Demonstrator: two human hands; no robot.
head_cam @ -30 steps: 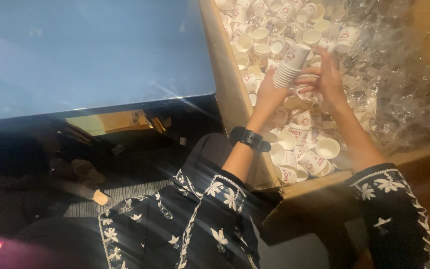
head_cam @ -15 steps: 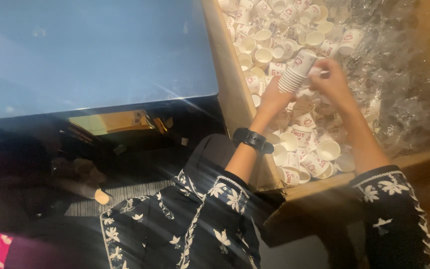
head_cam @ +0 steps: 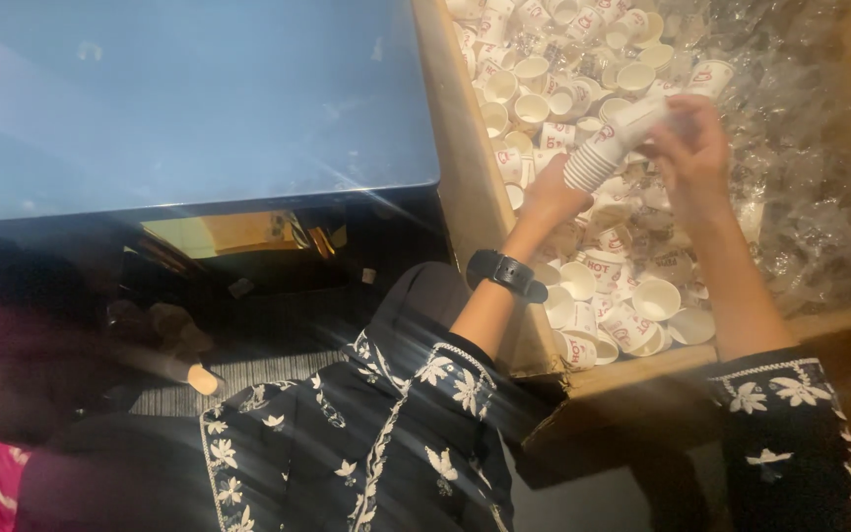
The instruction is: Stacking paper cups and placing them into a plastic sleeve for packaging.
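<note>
- Left hand [head_cam: 554,192] grips the lower end of a stack of white paper cups [head_cam: 611,143]; right hand [head_cam: 689,148] pinches its upper end.
- Below both hands, a cardboard box [head_cam: 465,187] holds loose cups [head_cam: 632,305] and crinkled clear plastic [head_cam: 810,187].
- The box's wall runs just left of the left wrist.

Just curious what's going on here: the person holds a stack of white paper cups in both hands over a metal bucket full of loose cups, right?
Not quite. The head view shows a cardboard box, not a metal bucket. Both the left hand and right hand do hold the stack of cups over the loose cups.
</note>
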